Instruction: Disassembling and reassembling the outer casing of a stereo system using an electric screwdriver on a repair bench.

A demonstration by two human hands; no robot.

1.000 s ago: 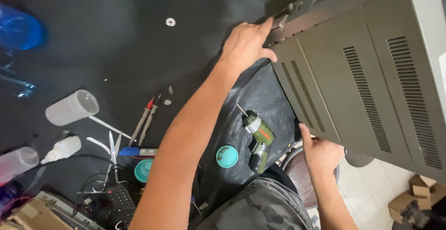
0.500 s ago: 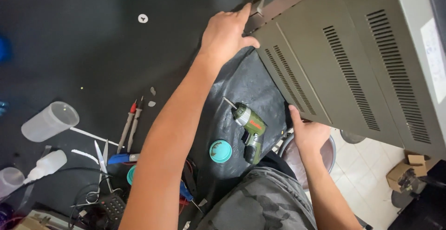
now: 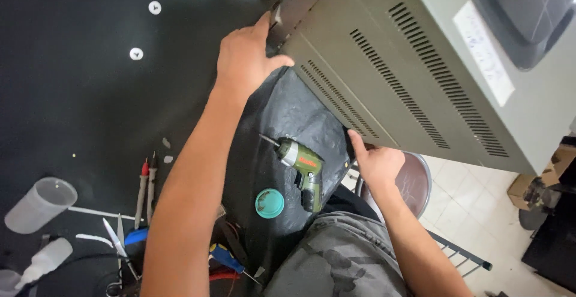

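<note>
A large olive-grey metal casing (image 3: pixel 420 63) with rows of vent slots fills the upper right, tilted over the black work surface (image 3: pixel 78 87). My left hand (image 3: pixel 245 57) grips its upper left corner, thumb hooked on the edge. My right hand (image 3: pixel 375 162) holds its lower edge from beneath, near my lap. A green cordless screwdriver (image 3: pixel 303 168) lies on black plastic sheet between my arms, next to a teal round lid (image 3: pixel 269 203).
Two white discs (image 3: pixel 146 30) lie on the black surface. At lower left are a clear plastic cup (image 3: pixel 39 204), a white squeeze bottle (image 3: pixel 45 261), red-tipped probes (image 3: pixel 145 192), scissors (image 3: pixel 117 240). A round stool (image 3: pixel 414 180) and cardboard box (image 3: pixel 531 192) stand on tiled floor.
The view has shifted so the casing looks larger and closer; both hands keep their grip on it. The cup and tools now sit further toward the lower left.
</note>
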